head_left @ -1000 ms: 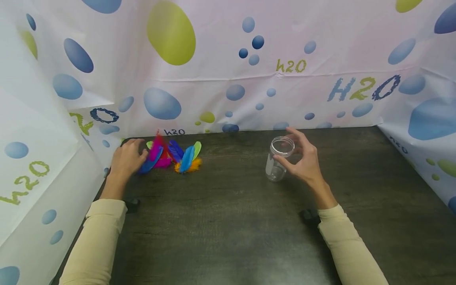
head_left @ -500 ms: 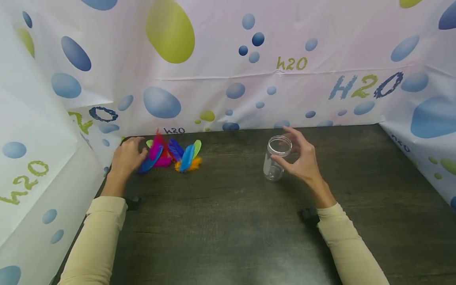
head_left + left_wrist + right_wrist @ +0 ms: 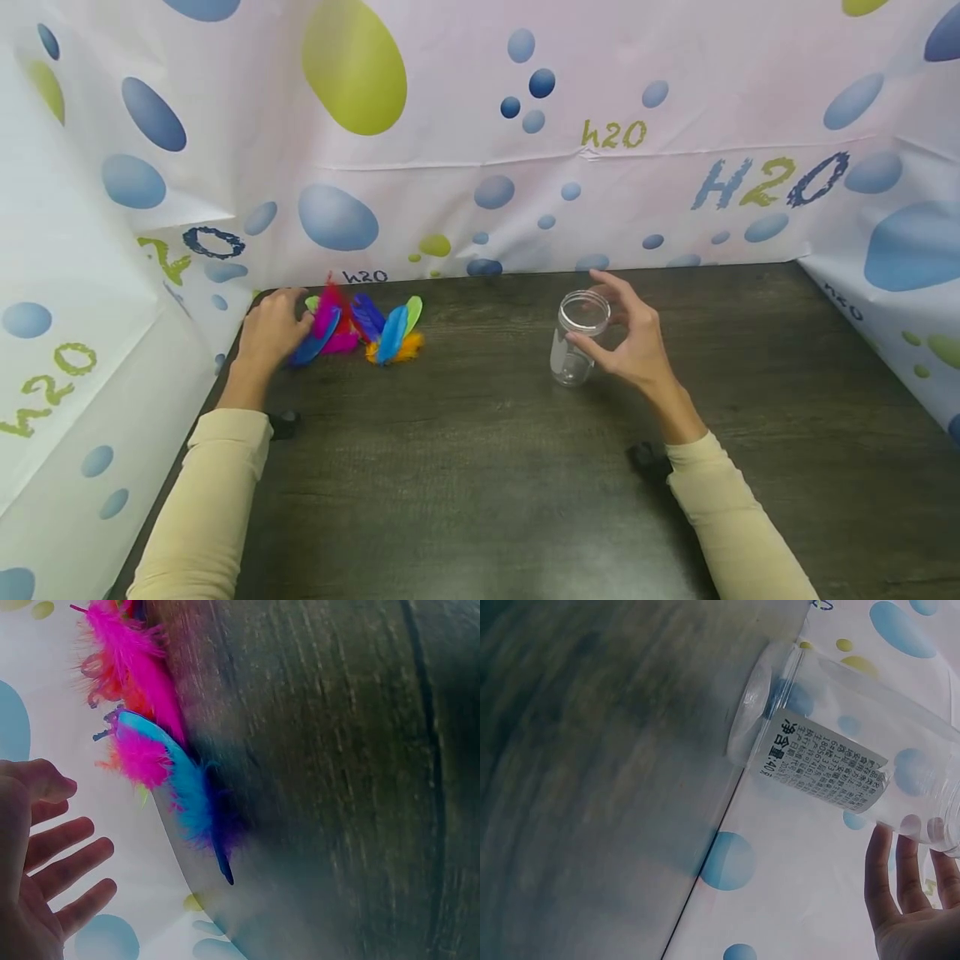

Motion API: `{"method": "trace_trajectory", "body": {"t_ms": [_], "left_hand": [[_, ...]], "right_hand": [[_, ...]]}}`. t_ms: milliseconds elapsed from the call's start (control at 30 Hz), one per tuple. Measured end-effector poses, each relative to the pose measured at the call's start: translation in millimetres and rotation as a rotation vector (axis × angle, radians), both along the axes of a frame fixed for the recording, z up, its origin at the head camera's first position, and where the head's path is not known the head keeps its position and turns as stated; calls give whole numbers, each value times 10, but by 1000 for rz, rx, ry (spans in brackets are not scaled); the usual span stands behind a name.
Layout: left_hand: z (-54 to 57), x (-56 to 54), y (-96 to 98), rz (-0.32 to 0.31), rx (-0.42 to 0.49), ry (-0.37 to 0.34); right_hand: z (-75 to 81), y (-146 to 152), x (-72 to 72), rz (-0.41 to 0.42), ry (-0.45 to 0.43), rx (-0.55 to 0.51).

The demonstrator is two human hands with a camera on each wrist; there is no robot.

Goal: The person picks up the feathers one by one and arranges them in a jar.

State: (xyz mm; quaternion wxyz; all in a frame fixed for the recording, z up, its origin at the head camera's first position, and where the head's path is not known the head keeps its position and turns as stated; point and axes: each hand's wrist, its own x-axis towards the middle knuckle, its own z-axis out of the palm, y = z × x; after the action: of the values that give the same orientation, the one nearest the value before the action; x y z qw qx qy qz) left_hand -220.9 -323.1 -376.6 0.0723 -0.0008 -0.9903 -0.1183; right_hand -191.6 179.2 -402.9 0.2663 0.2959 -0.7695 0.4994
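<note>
A clear, lidless jar (image 3: 567, 363) stands mouth up on the right half of the table, its base close over or on the tabletop. My right hand (image 3: 637, 346) grips it near the rim, thumb on the near side and fingers on the far side. In the right wrist view, a printed label (image 3: 821, 761) shows on its wall, and fingertips touch the glass-clear side. At the far left lie colourful feathers (image 3: 341, 340) in pink, red and blue. My left hand (image 3: 272, 329) hovers beside them; its fingers (image 3: 75, 870) are spread and hold nothing in the left wrist view.
A second cluster of feathers (image 3: 392, 335), blue, green and orange, lies just right of the first. The dark wooden table (image 3: 465, 467) meets a printed white sheet (image 3: 450, 92) at the back and along both sides.
My right hand has shifted slightly left with the jar. The left hand stays beside the feathers with almost no movement, and the feathers lie as before.
</note>
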Motion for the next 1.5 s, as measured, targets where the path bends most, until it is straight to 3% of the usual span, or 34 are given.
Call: {"method": "trace_trajectory", "body": {"t_ms": [667,1500], "left_hand": [[-95,-86,-100,75,69,-75],[-163,-143,-187,66,86,-70]], "right_hand": [[-26,-60,16,45,22,17],[-42,-145,40,78,48,4]]}}
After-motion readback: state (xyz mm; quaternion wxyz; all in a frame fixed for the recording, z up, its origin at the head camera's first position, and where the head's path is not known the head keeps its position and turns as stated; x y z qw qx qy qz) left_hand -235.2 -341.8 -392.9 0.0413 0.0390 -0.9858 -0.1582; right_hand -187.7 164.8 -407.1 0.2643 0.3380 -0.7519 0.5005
